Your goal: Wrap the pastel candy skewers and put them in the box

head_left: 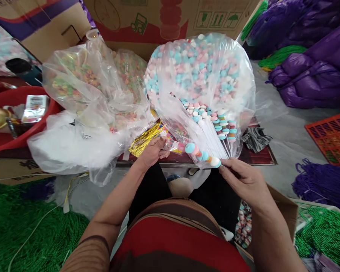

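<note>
Between my hands is a marshmallow skewer [204, 155] of blue, white and pink pieces with orange bits. My right hand [243, 177] pinches it at the white lower end; the stick is hidden by the fingers. My left hand [153, 152] is closed on a small clear printed plastic bag [175, 146], whose mouth meets the skewer's blue tip. Beside that hand lie gold twist ties [146, 139]. Beyond the skewer are white sticks [211, 138] and several finished marshmallow skewers [223, 124], lying on a big clear bag of marshmallows [198, 68].
Clear bags of colourful gummies [76, 75] and a white plastic bundle [76, 141] lie to the left, beside a red basin [49, 122]. Cardboard boxes [147, 34] back the table. An orange crate [333, 138] and purple bags [314, 75] are at right. Below right sits an open carton [283, 207].
</note>
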The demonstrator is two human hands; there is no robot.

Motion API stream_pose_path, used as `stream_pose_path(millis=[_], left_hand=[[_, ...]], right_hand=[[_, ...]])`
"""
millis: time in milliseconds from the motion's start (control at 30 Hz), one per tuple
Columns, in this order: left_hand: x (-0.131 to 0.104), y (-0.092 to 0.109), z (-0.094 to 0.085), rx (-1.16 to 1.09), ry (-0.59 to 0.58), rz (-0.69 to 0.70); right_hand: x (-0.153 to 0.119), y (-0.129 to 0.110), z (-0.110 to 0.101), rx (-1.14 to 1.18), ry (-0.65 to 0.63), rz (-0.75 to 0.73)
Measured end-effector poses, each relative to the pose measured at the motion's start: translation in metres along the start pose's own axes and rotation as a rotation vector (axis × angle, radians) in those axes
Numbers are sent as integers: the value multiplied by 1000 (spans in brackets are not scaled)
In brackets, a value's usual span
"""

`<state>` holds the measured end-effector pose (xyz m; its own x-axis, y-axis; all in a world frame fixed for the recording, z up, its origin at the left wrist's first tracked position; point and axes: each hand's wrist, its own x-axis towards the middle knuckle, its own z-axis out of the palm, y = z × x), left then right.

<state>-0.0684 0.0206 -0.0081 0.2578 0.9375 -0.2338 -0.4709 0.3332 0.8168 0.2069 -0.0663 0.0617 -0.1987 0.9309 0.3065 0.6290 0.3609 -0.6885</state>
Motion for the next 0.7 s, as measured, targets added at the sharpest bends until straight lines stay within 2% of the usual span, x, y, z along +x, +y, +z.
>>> stream_pose_path(millis=[167,333,467,700], left_hand=[[-2,0,1,19,5,-13],[-4,6,7,32,-4,-11],[-2,3,6,7,-17,-3],[1,-4,10,-17,-46,20]], right_hand=[[-7,8,-2,-55,84,36],[-11,10,-5,-39,219,29],[-12,8,-4,-12,316,40],[-12,4,12,-68,333,32]])
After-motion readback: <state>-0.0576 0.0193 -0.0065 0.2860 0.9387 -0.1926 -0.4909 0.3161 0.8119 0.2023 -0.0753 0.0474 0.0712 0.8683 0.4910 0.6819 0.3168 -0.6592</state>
